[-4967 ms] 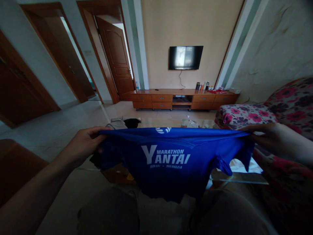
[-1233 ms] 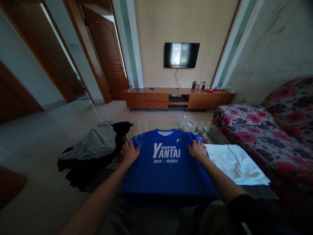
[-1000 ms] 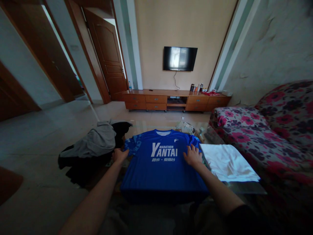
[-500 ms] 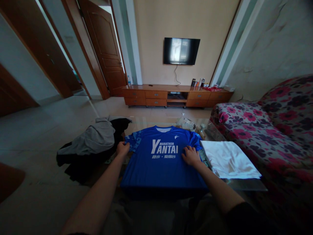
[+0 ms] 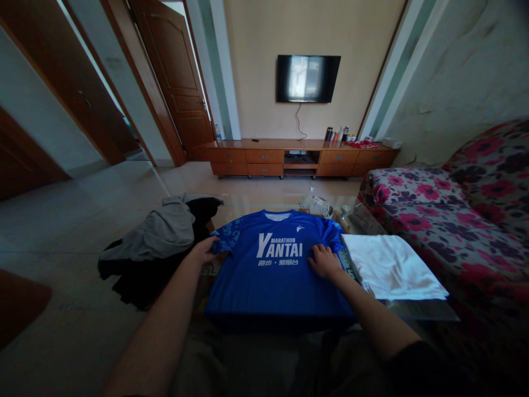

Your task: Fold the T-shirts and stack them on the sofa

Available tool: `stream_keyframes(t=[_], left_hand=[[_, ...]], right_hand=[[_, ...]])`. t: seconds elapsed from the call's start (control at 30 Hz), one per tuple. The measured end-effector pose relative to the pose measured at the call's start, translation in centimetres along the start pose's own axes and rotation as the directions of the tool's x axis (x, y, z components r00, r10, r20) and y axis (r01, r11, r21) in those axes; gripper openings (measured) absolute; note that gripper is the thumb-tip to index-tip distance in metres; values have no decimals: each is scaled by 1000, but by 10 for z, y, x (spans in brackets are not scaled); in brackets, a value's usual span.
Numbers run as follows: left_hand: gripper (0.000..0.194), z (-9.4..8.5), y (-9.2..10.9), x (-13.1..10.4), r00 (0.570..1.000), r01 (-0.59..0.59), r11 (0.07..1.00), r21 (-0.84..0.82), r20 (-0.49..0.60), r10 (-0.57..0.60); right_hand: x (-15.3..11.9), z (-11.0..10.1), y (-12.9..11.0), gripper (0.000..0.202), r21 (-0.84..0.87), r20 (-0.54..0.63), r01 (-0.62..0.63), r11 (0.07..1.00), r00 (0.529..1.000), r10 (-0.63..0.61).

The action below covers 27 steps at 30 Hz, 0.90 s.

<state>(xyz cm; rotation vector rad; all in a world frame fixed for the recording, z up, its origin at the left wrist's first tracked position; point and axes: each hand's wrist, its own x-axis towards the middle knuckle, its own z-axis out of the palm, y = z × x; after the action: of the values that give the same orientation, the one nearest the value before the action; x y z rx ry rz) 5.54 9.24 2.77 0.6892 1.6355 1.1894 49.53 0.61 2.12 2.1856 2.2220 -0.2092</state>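
The blue shirt (image 5: pixel 275 281) lies face up across the glass surface (image 5: pixel 351 199), lower edge draped over the near side. Your left hand (image 5: pixel 203 251) pinches its sleeve; your right hand (image 5: pixel 325 261) rests spread on its chest (beside the lettering). White cloth (image 5: pixel 390 267) lies just right.

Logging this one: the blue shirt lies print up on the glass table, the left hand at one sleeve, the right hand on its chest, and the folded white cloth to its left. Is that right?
Not quite: the head view shows the folded white cloth to the right of the blue shirt. The shirt, the left hand and the right hand are as you say.
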Motion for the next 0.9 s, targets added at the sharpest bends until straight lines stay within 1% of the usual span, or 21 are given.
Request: stream_keyframes(t=[0.07, 0.13, 0.23, 0.3, 0.37, 0.43, 0.5, 0.53, 0.7, 0.77, 0.83, 0.9], left_hand=[[11, -3, 1, -1, 992, 97, 995, -38, 82, -94], [11, -6, 0, -3, 983, 146, 987, -63, 124, -137], [9, -9, -2, -2, 977, 168, 981, -93, 146, -154], [11, -9, -4, 0, 980, 153, 983, -104, 144, -137], [20, -7, -6, 3, 990, 109, 988, -112, 105, -98], [33, -4, -9, 5, 999, 35, 993, -115, 23, -33], [46, -2, -12, 7, 998, -48, 993, -111, -51, 42], [52, -1, -14, 8, 995, -83, 991, -107, -69, 76], [83, -3, -21, 6, 982, -186, 980, -76, -54, 182], [85, -5, -20, 7, 972, -232, 972, -39, -44, 230], [76, -8, -19, 8, 957, -287, 958, 8, -32, 287], [66, -11, -17, 10, 940, -336, 940, 63, -45, 339]], right_hand=[[-1, 0, -1, 41, -6, -9, 3, 1000, 1000, -3], [-1, 0, -2, 42, -13, -12, 7, 1000, 1000, -7], [-2, -1, -3, 42, -17, -5, 7, 1000, 1000, -7], [-3, -1, -3, 41, -17, -3, 5, 1000, 1000, -5], [-3, -1, -3, 42, -17, -7, 6, 1000, 1000, -6], [-4, -1, -3, 42, -18, -12, 6, 1000, 1000, -6], [-4, 0, -3, 42, -19, -15, 6, 1000, 1000, -6], [-4, 0, -3, 42, -21, -15, 6, 1000, 1000, -6], [-4, -1, -4, 41, -27, -9, 1, 1000, 1000, -1], [-4, -1, -4, 42, -28, -7, 0, 1000, 1000, 0], [-4, -1, -4, 42, -28, -7, 2, 1000, 1000, -2], [-4, -1, -4, 42, -29, -8, 5, 1000, 1000, -5]])
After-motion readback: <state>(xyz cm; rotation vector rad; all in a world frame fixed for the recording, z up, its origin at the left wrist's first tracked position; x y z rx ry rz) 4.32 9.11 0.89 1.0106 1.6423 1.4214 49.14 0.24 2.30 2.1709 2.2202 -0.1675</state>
